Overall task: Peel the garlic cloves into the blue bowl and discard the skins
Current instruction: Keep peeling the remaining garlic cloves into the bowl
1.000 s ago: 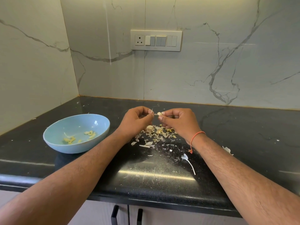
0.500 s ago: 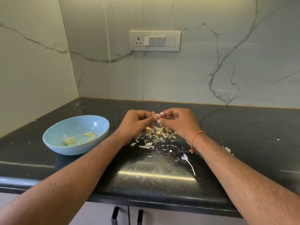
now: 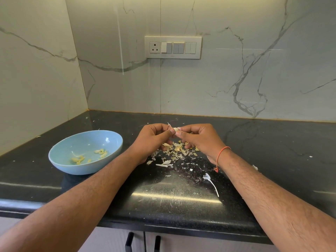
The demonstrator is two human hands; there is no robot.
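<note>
Both hands meet above the black counter. My left hand (image 3: pixel 154 138) and my right hand (image 3: pixel 198 139) pinch one small garlic clove (image 3: pixel 175 129) between their fingertips, a bit of pale skin sticking up from it. Below them lies a heap of garlic skins (image 3: pixel 177 150) mixed with a few cloves. The blue bowl (image 3: pixel 60 160) stands to the left of my left forearm, with several peeled cloves (image 3: pixel 101 152) lying inside it.
Loose white skin scraps (image 3: pixel 209 178) lie on the counter (image 3: pixel 272 142) near my right forearm and further right. Marble walls close the back and left. The counter's front edge runs below my forearms, with cabinet handles (image 3: pixel 129 242) under it.
The hands have closed together on the clove: a second ago their fingertips were slightly apart. The bowl and the heap of skins have stayed put.
</note>
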